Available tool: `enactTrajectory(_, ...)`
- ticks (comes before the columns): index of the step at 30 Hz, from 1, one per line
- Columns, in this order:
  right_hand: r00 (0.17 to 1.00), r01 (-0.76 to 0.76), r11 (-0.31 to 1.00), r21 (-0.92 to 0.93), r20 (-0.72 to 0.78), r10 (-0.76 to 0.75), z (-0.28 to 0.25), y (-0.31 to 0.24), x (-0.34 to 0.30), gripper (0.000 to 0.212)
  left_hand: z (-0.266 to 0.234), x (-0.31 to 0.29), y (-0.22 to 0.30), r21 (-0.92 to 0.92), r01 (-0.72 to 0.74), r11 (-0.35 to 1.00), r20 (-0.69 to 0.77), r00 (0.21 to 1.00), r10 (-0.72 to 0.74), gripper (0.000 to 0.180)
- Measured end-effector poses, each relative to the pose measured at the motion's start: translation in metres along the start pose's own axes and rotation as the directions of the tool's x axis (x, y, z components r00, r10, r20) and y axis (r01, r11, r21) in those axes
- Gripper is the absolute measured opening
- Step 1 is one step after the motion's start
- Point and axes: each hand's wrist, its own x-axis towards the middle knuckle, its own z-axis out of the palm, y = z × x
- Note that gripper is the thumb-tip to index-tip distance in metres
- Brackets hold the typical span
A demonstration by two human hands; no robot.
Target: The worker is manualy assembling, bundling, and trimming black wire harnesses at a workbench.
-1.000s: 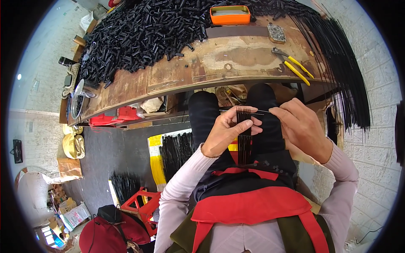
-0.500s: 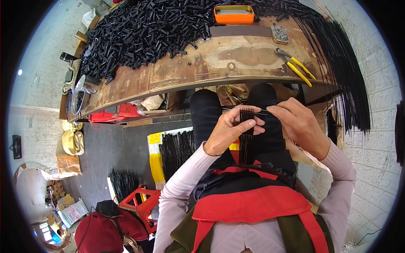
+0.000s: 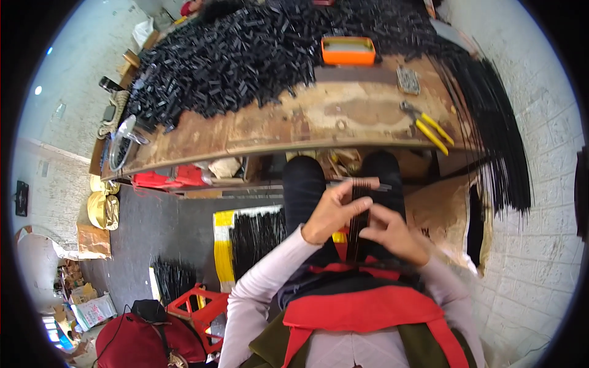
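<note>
Between the thumb and fingers of my left hand (image 3: 331, 216) is a bundle of thin black rods (image 3: 356, 239), hanging down over my lap. Near its upper end, a few thin grey pieces (image 3: 381, 186) lie crosswise at the fingers. Beside the bundle's right side is my right hand (image 3: 399, 236), slightly blurred. Its fingers are bent and apart, and nothing shows between them. Whether its fingertips touch the rods I cannot tell.
Ahead stands a wooden table (image 3: 276, 132) with a heap of short black tubes (image 3: 215, 73), an orange box (image 3: 348, 52) and yellow-handled pliers (image 3: 432, 130). Long black rods (image 3: 500, 135) hang over its right end. More black rods (image 3: 257, 236) lie at lower left.
My right hand has moved down and left, from the bundle's top to its side, off the thin piece it pinched. My left hand keeps the bundle. The view has shifted.
</note>
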Motion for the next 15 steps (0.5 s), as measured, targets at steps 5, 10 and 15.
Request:
enactTrajectory(5,0.984,-0.014,0.983,-0.183,-0.179,-0.019,0.023,0.003,0.002,0.017,-0.001,-0.004,0.013,-0.025,0.163,0.986,-0.003,0.987,-0.163,0.038)
enactTrajectory(10,0.991,0.002,1.0,0.029,-0.137,0.002,0.022,-0.003,0.016,0.016,-0.017,0.008,0.017,-0.086,0.252,0.964,0.099,0.965,-0.243,0.043)
enactTrajectory(15,0.993,-0.056,0.995,0.078,-0.1,0.064,0.004,0.0,0.024,0.019,-0.099,0.049,0.056,0.388,0.281,0.878,0.165,0.916,-0.366,0.033)
